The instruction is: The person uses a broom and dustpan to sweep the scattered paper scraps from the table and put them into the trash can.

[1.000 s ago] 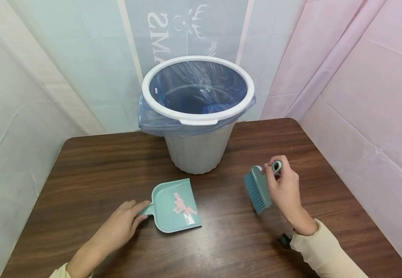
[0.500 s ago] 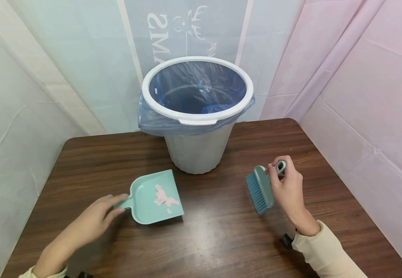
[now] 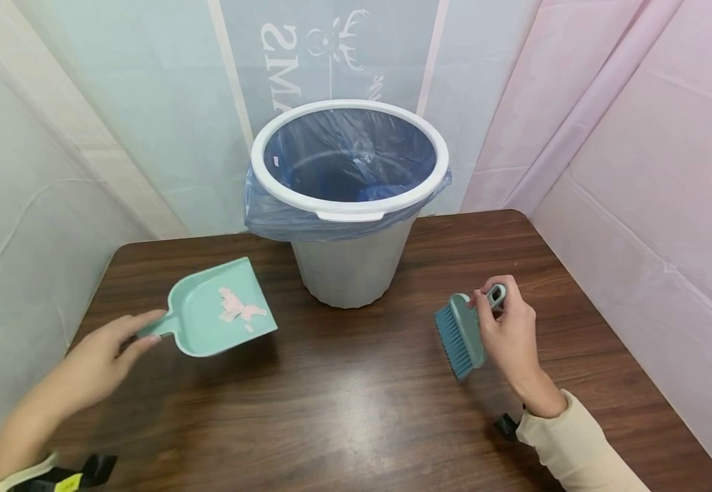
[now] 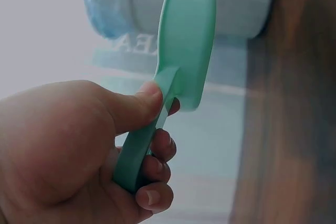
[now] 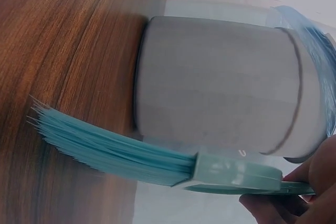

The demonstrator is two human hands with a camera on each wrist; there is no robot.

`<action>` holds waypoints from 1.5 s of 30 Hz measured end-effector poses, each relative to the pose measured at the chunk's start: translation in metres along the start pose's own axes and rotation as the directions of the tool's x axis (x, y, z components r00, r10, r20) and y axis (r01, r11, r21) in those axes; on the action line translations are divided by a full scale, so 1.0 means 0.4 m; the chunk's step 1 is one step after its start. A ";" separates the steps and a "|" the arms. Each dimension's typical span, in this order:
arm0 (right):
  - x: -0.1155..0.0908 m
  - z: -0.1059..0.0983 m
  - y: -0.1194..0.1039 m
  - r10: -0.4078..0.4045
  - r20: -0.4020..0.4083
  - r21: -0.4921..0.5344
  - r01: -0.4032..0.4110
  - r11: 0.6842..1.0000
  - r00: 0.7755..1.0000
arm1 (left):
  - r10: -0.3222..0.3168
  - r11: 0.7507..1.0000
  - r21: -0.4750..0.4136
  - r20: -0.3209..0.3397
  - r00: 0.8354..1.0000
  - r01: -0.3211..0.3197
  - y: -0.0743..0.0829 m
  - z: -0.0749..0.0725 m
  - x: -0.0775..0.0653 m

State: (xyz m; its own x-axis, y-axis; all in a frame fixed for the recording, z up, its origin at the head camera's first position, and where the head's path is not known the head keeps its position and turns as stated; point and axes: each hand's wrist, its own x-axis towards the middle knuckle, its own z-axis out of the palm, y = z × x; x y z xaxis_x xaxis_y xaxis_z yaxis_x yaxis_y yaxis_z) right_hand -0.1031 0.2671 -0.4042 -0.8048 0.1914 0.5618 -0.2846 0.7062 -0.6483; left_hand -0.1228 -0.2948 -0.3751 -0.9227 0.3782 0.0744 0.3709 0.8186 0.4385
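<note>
My left hand (image 3: pixel 100 355) grips the handle of a mint-green dustpan (image 3: pixel 199 324), thumb on one side and fingers curled round the other in the left wrist view. The pan is held above the table at the left. Pale pink paper scraps (image 3: pixel 237 307) lie on it towards its front edge. On the right, my right hand (image 3: pixel 508 335) pinches the handle of a green hand brush (image 3: pixel 468 329). Its blue-green bristles (image 5: pixel 105 145) point down and to the left in the head view; in the right wrist view their tips are by the tabletop.
A light grey trash bin (image 3: pixel 352 266) with a white rim (image 3: pixel 350 208) and a blue bag liner (image 3: pixel 270 212) stands at the table's back, between the hands. One small pale scrap (image 3: pixel 276 161) clings inside. Fabric walls surround the brown wooden table (image 3: pixel 344 389) on three sides.
My left hand has lifted the dustpan off the table and carried it left and farther back, scraps still on it. The right hand with the brush shifted slightly right, then stayed.
</note>
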 end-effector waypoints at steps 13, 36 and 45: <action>-0.004 0.001 -0.003 0.000 -0.009 -0.002 0.000 1.000 1.000 | -0.091 0.991 0.083 -0.134 0.987 0.103 -0.054 -0.226 0.078; 0.008 0.004 -0.009 0.016 0.013 -0.016 -0.016 1.000 1.000 | 0.047 0.981 0.195 -0.323 0.945 0.018 0.078 -0.451 0.287; 0.008 0.005 -0.011 0.013 0.015 -0.022 -0.012 1.000 1.000 | 0.031 0.949 0.314 -0.175 0.984 0.026 0.234 -0.465 0.397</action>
State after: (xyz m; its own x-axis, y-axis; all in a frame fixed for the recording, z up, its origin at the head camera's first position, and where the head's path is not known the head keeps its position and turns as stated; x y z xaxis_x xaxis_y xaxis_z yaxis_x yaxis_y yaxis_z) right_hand -0.1053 0.2634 -0.4006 -0.8160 0.1901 0.5459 -0.2634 0.7183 -0.6439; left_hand -0.2543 -0.2384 -0.1558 -0.9148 0.3219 0.2439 0.3611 0.9224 0.1369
